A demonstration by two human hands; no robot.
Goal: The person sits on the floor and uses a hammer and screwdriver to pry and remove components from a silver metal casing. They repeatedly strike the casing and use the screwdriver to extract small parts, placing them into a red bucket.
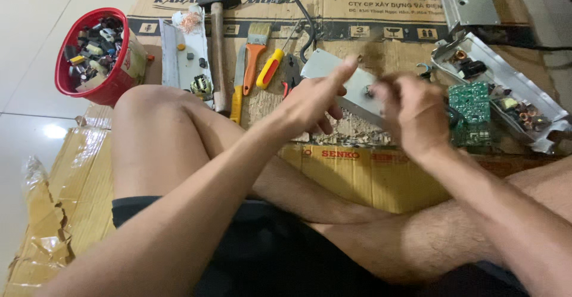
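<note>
**Mid-strip on the grey metal plate**

Clearly I was partway through taking the grey metal plate (351, 85) apart, judging by the loose parts around it. It sat tilted above the cardboard sheet (369, 178), held between both hands. My left hand (313, 100) touched its near edge with the index finger stretched out along it and the other fingers curled, so it steadied more than gripped. My right hand (411, 115) was closed at the plate's right end; motion blur hid whether it pinched a fastener or the plate itself. The next move, I judged, called for a firm hold on the left and a small, careful twist on the right.

Counted from the plate: left of it, one hammer (218, 41), one paintbrush (255, 50), one yellow-and-red screwdriver (269, 69) and, farthest, one red bucket (95, 56) of scrap parts. Right of it, one green circuit board (473, 109).
</note>
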